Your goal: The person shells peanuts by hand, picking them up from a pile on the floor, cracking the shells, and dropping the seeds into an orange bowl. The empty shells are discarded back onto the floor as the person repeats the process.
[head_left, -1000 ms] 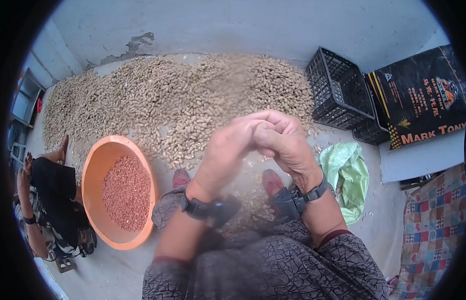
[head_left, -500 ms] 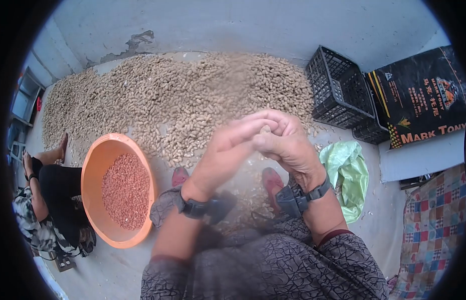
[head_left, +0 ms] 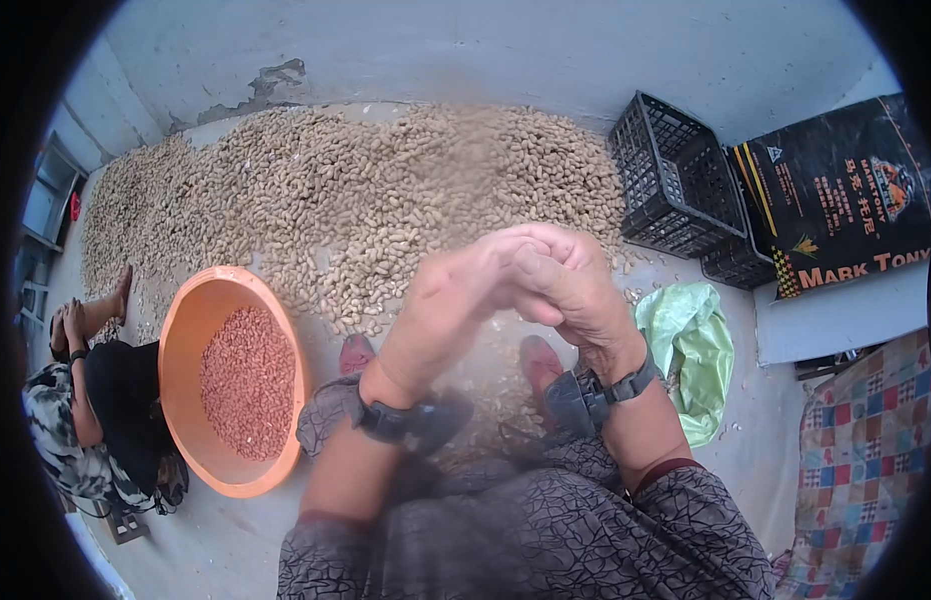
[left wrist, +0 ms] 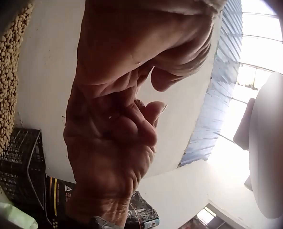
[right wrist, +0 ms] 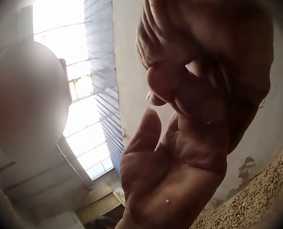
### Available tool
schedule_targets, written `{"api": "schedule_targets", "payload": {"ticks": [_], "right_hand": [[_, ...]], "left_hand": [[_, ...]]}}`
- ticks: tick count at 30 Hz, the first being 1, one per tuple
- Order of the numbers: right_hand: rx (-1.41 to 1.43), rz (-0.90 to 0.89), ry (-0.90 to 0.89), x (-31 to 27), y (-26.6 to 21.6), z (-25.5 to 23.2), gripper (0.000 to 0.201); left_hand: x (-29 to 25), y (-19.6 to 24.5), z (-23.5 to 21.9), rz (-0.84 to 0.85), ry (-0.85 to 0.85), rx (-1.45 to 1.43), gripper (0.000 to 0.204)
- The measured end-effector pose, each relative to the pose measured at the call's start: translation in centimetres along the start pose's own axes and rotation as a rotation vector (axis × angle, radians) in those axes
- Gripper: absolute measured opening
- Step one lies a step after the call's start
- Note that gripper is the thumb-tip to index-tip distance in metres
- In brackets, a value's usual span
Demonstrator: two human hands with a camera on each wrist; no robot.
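Both hands meet in front of the chest, high above the floor. The left hand [head_left: 435, 310] reaches its fingers across to the right hand [head_left: 583, 290], whose fingers are curled. In the right wrist view, the left palm [right wrist: 172, 191] faces the camera with its thumb raised and light flecks on the skin. A small brownish thing, seemingly a peanut [left wrist: 140, 102], shows beside the right thumb in the left wrist view; the fingers cover most of it. Unshelled peanuts [head_left: 375, 200] lie heaped along the wall. An orange basin [head_left: 175, 400] holds reddish kernels [head_left: 247, 385].
Black crates [head_left: 675, 185] stand by the wall, near a black printed sack [head_left: 835, 190]. A green bag [head_left: 710, 370] lies right of the legs. Another person [head_left: 75, 420] sits beyond the basin. A checkered cloth [head_left: 865, 460] hangs at right.
The small pale thing seen between the fingertips half a second ago is now hidden in the head view. The left hand has turned slightly. The seated person's hands have moved near their knee.
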State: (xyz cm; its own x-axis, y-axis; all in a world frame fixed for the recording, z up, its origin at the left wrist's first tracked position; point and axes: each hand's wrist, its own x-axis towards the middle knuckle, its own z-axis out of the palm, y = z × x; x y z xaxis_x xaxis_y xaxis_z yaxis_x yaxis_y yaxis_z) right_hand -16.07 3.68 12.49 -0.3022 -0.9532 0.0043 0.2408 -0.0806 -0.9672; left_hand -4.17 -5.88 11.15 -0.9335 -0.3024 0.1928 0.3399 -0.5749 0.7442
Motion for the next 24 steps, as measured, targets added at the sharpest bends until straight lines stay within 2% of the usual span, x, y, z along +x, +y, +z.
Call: {"api": "schedule_targets", "payload": {"ticks": [3,7,12,14,22,24], "right_hand": [[0.018,-0.049,0.004,0.4,0.6,0.0,0.034],[0.042,-0.034,-0.018,0.3,0.9,0.2,0.038],[0.105,-0.058,0.049,0.5,0.6,0.4,0.036],[0.023,-0.074,0.040,0.6,0.7,0.3,0.036],[0.045,-0.114,0.083,0.4,0.3,0.8,0.038],[0.041,-0.124,0.093,0.3,0.5,0.7,0.038]], "left_hand": [[0.1,-0.1,-0.3,-0.014,0.029,0.103,0.034],[0.1,-0.6,-1.4,-0.030,0.051,0.071,0.039],[0.1,-0.6,-1.9,0.011,0.083,-0.328,0.035],[0.0,-0.6,-2.1,0.020,0.081,-0.320,0.036],[0.3,-0.7,-2.2,0.090,0.041,-0.300,0.033],[0.4,-0.7,-1.7,0.080,0.093,-0.203,0.037]]}}
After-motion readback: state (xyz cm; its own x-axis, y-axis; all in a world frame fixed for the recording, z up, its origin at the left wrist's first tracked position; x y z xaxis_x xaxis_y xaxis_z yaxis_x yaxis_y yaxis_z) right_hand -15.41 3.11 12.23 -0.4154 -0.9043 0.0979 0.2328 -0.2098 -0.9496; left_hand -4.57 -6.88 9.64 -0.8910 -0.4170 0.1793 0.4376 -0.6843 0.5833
